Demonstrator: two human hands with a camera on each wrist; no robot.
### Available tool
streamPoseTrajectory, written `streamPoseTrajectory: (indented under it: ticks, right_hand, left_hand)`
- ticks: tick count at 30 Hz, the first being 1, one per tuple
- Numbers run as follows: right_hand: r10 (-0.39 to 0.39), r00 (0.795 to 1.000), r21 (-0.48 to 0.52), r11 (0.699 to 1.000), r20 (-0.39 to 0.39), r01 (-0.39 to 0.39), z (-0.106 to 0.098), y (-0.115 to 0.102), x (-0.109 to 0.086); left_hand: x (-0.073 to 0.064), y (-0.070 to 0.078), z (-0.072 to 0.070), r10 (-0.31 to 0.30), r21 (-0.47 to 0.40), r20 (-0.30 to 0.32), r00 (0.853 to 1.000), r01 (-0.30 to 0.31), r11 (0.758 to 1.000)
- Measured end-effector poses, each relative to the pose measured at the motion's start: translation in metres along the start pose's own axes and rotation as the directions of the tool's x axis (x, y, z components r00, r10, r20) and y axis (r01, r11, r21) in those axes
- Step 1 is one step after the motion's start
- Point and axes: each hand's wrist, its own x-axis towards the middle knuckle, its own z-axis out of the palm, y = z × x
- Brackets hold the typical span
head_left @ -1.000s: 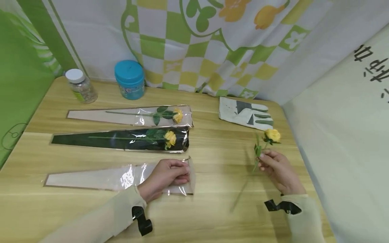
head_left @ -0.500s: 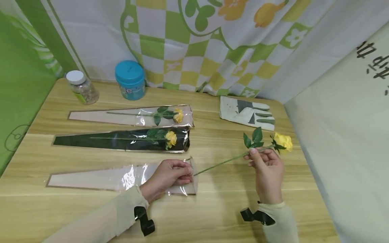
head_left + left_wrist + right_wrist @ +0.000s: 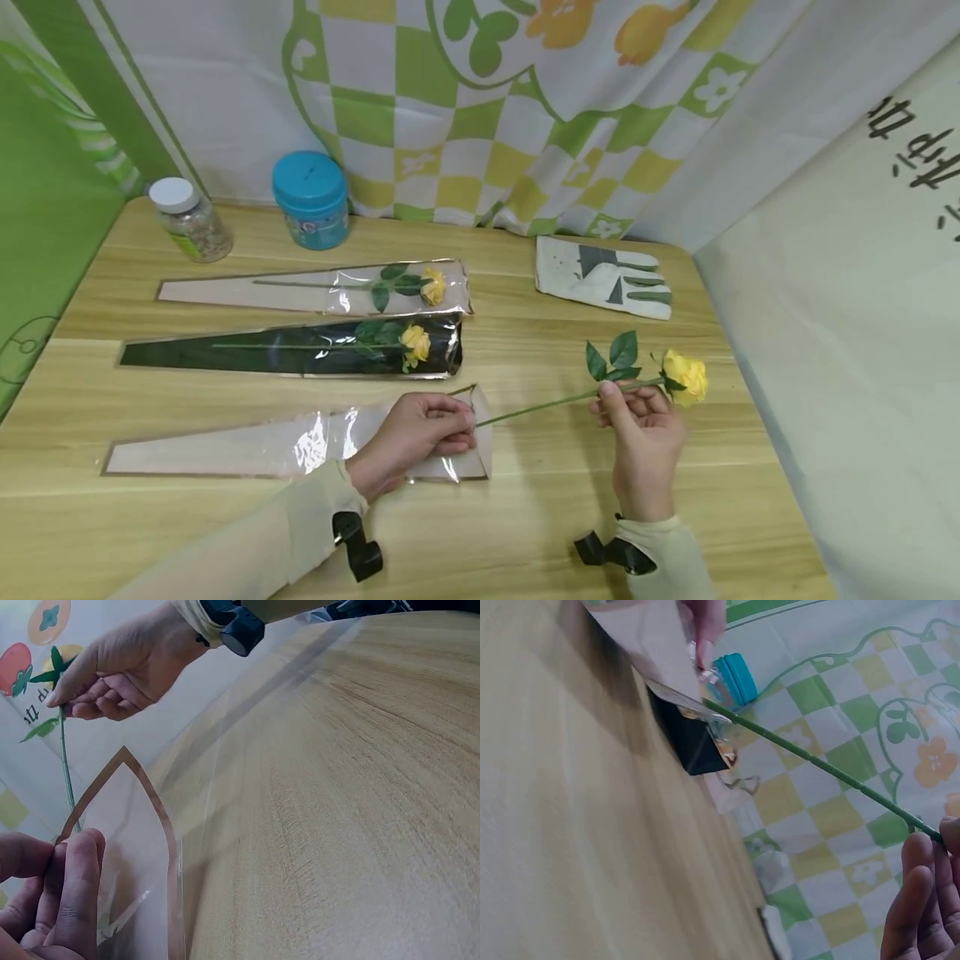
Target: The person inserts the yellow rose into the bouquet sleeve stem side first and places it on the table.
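My left hand [image 3: 420,433] pinches the wide open end of a clear flower sleeve with a pale backing [image 3: 217,454], lying flat on the table. My right hand [image 3: 645,450] holds a yellow rose [image 3: 686,375] by its stem, just below the bloom and beside the green leaves [image 3: 622,350]. From there the stem [image 3: 840,776] slants left and down, its cut end at the sleeve's mouth by my left fingertips. The left wrist view shows the sleeve's brown-edged mouth [image 3: 157,796] standing up in a point, the stem's lower end behind my fingers.
Beyond lie a dark sleeve [image 3: 247,350] and a pale sleeve [image 3: 202,290], each with a yellow rose inside. A white-lidded jar [image 3: 191,221] and a blue tub [image 3: 311,200] stand at the back left. A work glove [image 3: 600,275] lies at the back right, before the curtain [image 3: 495,150].
My right hand has turned the rose, so its stem now points left, and brought the stem's end to the sleeve's mouth. My left hand keeps its pinch in place.
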Motion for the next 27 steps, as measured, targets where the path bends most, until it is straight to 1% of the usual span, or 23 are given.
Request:
streamPoseTrajectory:
  ticks: [3, 5, 7, 10, 13, 16, 18, 23, 27]
  right_hand:
    - [0.037, 0.999, 0.028, 0.999, -0.03, -0.036, 0.003, 0.009, -0.006]
    - [0.076, 0.996, 0.033, 0.997, -0.038, -0.075, 0.008, 0.014, -0.01]
    - [0.128, 0.991, 0.023, 0.992, -0.026, -0.127, 0.012, 0.02, -0.014]
    - [0.209, 0.978, -0.001, 0.978, 0.009, -0.209, 0.017, 0.026, -0.02]
    - [0.269, 0.962, 0.01, 0.963, 0.049, -0.269, 0.015, 0.03, -0.024]
    - [0.296, 0.952, 0.046, 0.953, 0.079, -0.3, 0.011, 0.03, -0.023]
    - [0.314, 0.945, 0.093, 0.942, 0.087, -0.322, 0.009, 0.03, -0.022]
    - [0.342, 0.936, 0.213, 0.911, 0.085, -0.352, 0.008, 0.028, -0.019]
    - [0.348, 0.931, 0.26, 0.894, 0.113, -0.366, 0.008, 0.028, -0.02]
  left_hand:
    - [0.0, 0.001, 0.002, 0.006, -0.001, 0.006, 1.0, -0.006, 1.0]
    - [0.001, 0.001, 0.002, 0.003, -0.006, 0.003, 1.0, -0.003, 1.0]
    - [0.001, 0.001, 0.002, 0.003, -0.008, -0.006, 1.0, -0.003, 1.0]
    - [0.001, 0.001, 0.001, -0.001, -0.006, -0.018, 1.0, 0.001, 1.0]
    - [0.0, 0.002, 0.0, 0.0, 0.005, -0.018, 1.0, 0.0, 1.0]
    - [0.0, 0.003, -0.001, 0.008, 0.016, -0.019, 1.0, -0.007, 1.0]
    - [0.0, 0.004, -0.001, 0.009, 0.019, -0.024, 1.0, -0.008, 1.0]
    - [0.0, 0.006, -0.001, 0.0, 0.026, -0.031, 1.0, 0.0, 1.0]
    - [0.001, 0.006, 0.001, -0.007, 0.041, -0.035, 0.999, 0.009, 0.999]
